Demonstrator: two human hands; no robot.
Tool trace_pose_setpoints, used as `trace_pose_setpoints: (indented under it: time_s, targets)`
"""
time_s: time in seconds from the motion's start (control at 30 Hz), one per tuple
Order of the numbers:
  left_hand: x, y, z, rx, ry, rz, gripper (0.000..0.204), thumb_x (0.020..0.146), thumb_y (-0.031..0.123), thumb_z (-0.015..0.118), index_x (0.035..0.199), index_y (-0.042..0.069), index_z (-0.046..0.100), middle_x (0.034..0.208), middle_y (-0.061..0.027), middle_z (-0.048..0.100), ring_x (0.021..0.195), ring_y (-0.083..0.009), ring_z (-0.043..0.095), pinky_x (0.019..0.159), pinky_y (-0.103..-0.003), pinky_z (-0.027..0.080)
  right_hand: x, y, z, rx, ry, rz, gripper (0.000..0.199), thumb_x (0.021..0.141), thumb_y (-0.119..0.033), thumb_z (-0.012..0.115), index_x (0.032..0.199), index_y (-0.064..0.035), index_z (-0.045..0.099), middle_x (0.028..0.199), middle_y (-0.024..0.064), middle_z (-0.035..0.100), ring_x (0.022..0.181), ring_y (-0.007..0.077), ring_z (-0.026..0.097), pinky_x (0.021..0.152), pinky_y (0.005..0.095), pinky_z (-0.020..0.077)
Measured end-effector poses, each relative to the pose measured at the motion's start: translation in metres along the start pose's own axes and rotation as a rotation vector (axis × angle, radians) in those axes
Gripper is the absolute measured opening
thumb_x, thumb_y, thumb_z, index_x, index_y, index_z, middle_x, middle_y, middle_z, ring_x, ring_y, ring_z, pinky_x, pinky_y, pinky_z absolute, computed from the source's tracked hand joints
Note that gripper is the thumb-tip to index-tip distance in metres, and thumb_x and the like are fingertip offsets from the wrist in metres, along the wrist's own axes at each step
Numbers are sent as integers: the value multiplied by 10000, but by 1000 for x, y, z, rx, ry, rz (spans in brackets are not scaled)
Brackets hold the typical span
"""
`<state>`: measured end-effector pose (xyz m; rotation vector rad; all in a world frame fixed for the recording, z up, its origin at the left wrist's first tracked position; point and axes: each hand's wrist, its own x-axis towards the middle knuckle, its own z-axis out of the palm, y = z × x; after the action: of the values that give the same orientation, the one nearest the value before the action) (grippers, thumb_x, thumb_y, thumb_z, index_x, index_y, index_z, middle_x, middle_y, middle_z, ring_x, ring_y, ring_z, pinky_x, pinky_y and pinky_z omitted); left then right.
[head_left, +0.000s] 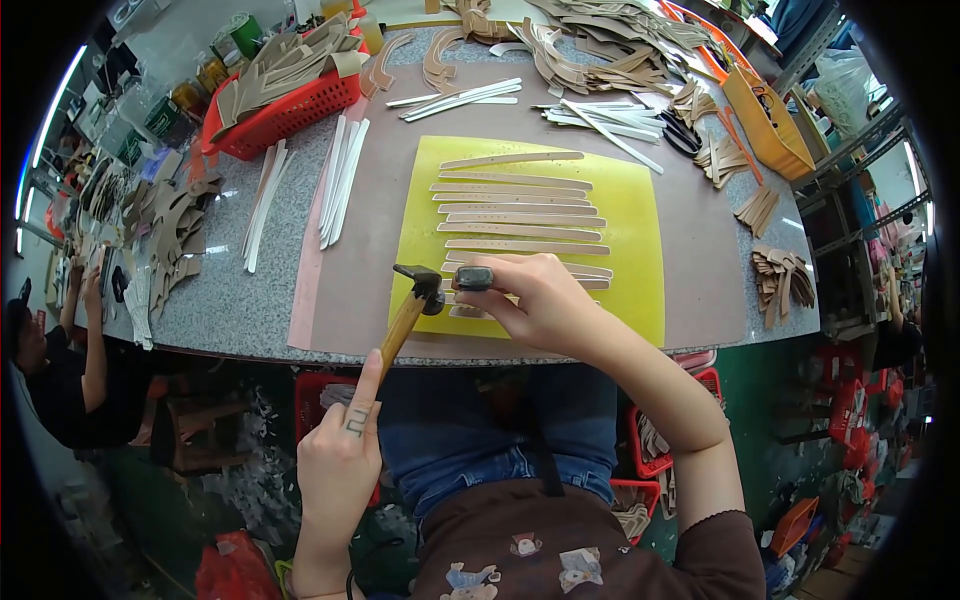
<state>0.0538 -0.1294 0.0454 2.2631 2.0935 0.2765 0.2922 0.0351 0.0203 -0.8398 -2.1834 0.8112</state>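
My left hand (341, 445) grips the wooden handle of a hammer (405, 325), its forefinger stretched along the handle. The dark hammer head is beside my right hand (540, 295), just left of it. Between thumb and fingers my right hand pinches a metal punch (474, 278), seen from its dark rectangular top; its lower end is hidden. Under it lies a yellow board (635, 260) with several tan leather straps (525, 221) in a row, roughly parallel. Small holes show in the left part of some straps. My right hand covers part of the nearest straps.
White strips (343, 185) lie left of the board, and more white strips (610, 122) lie beyond it near black-handled scissors (682, 133). A red basket (290, 118) of leather pieces stands back left, a yellow tray (765, 125) back right. Bundled tan pieces (780, 280) line the right edge.
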Motion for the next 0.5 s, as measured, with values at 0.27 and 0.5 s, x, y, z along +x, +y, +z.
trace_pose_setpoints:
  time_s: [0.27, 0.5]
  targets:
    - [1, -1, -1, 12, -7, 5, 638, 956, 56, 664, 1547, 199, 471, 651, -28, 487, 456, -117, 359, 424, -298, 367, -1, 6, 0, 40, 4, 20, 130, 880, -45, 719, 1009, -25, 715, 761, 94, 699, 538, 227, 540, 531, 317, 435]
    - [5, -5, -5, -13, -16, -1, 620, 967, 58, 648, 1546, 196, 473, 659, -30, 495, 460, -128, 366, 441, -306, 375, 0, 4, 1, 32, -7, 35, 118, 880, -45, 713, 997, -31, 714, 775, 93, 706, 542, 239, 550, 537, 325, 440]
